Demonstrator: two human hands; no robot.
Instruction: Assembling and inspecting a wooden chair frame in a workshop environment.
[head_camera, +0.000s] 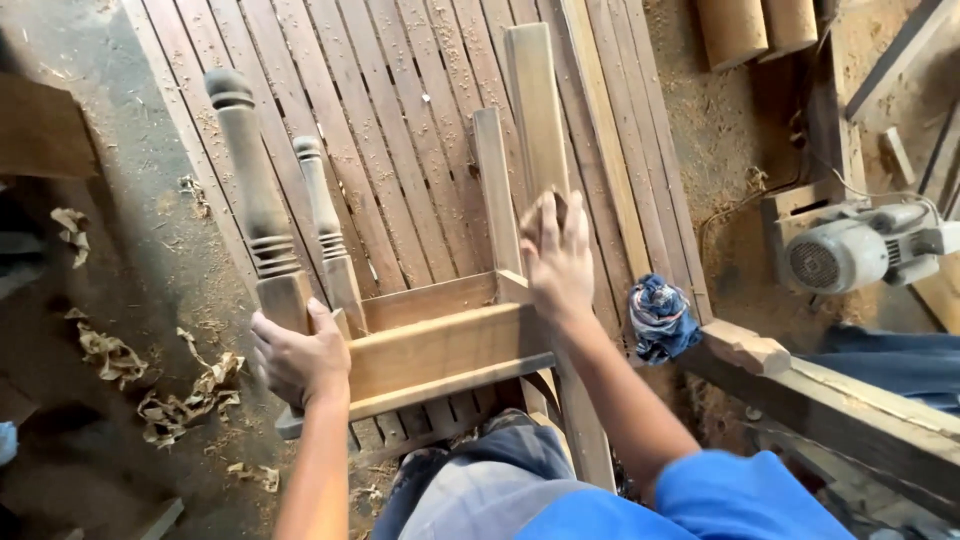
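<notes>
Fingers (283, 352) around turned leg (262, 205)

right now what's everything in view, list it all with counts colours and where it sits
wooden chair frame: 1, brown, centre, tipped over with its legs pointing away
turned legs: 2, brown, left side of the frame
square legs: 2, brown, right side of the frame
slatted wooden panel: 1, brown, on the floor under the frame
electric motor: 1, grey, right edge
crumpled cloth: 1, blue, right of the frame
wood shavings: scattered, tan, floor at left
round wooden pieces: 2, tan, top right
left hand: 1, gripping the frame at the base of a turned leg
right hand: 1, pressed on a square leg over a small brown piece
</notes>
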